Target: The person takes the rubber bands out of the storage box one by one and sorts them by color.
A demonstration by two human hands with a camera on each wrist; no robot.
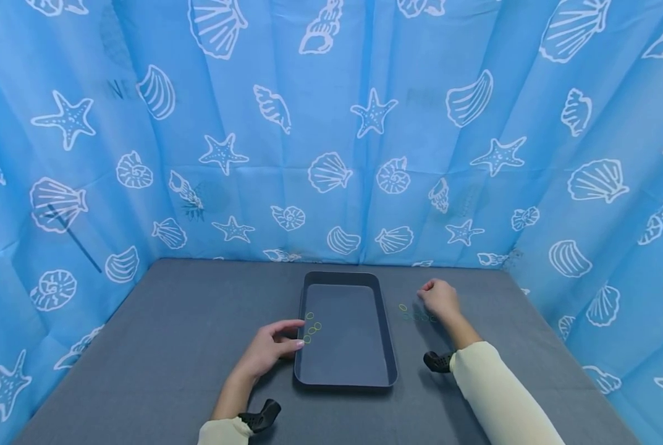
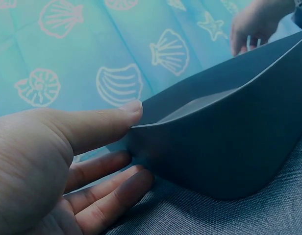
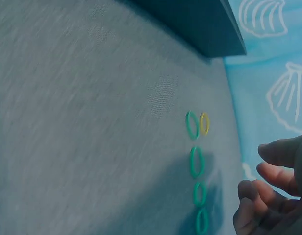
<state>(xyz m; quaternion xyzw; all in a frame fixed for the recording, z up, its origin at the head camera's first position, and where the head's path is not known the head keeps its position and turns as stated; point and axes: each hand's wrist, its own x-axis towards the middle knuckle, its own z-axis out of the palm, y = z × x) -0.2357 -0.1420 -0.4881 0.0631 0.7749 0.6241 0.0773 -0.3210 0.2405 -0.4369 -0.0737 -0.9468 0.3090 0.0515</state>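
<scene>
A dark grey rectangular tray lies on the grey cloth. At its left side, my left hand grips the wall: the left wrist view has the thumb at the rim and the other fingers curled under it against the outside. Several thin yellow rings, like rubber bands, lie in the tray near that hand. Right of the tray, my right hand hovers with loosely bent fingers, nothing visible between them. Close to it on the cloth are several green rings in a row and one yellow ring.
A grey cloth covers the table. Behind it and along both sides hangs a blue curtain with white shells and starfish. Each wrist wears a black device, close to a pale sleeve.
</scene>
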